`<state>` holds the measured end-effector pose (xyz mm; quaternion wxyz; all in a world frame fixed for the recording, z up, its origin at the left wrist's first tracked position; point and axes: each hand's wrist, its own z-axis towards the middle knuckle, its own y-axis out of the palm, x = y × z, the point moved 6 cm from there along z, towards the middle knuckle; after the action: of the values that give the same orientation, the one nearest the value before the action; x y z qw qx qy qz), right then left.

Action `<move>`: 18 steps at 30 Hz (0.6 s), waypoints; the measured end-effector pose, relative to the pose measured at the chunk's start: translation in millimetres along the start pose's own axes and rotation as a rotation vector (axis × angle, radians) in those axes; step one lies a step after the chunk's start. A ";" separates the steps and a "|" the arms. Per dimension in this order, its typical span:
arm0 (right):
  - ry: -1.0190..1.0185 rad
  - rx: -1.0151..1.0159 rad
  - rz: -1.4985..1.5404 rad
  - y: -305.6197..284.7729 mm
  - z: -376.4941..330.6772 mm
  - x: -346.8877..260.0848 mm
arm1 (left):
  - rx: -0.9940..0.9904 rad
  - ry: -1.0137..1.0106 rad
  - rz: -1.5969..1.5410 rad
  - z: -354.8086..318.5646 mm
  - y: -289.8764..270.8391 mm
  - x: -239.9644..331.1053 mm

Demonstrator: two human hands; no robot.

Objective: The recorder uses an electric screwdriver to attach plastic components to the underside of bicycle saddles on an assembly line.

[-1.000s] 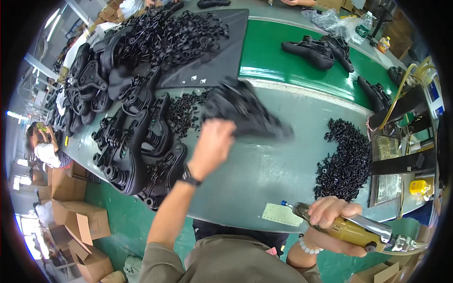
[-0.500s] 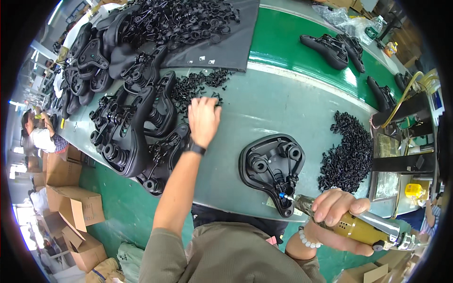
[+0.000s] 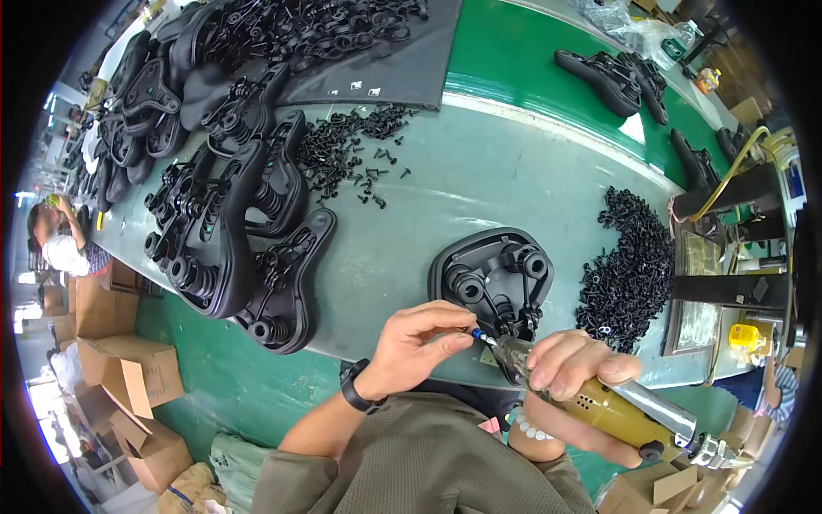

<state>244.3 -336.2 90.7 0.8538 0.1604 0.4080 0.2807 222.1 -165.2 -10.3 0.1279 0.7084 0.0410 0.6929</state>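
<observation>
My right hand is wrapped round a yellow and silver power screwdriver, whose blue-collared bit points left. At that bit my left hand is closed in a pinch, thumb and forefinger against the tip; whatever they hold is hidden. Just beyond both hands a black bicycle saddle lies upside down on the table, its two round springs showing and its narrow nose toward me, partly covered by my right hand and the screwdriver. Loose black screws are scattered beyond my left hand.
More upturned saddles crowd the table's left side. A dense pile of black screws lies at right, beside a dark metal frame. Several saddles rest on the green belt. Cardboard boxes stand on the floor at left.
My left hand has come back from the scattered screws to the screwdriver's bit and closed in a pinch. My right hand has shifted the screwdriver slightly left.
</observation>
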 end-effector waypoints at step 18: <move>-0.016 0.002 -0.100 -3.5 -6.7 9.6 | 0.300 0.261 0.854 13.3 -21.8 -0.2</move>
<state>245.1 -332.8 78.9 0.8699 0.1427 0.4089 0.2358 237.9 -145.9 -15.8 -0.2787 0.5796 -0.1385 0.7532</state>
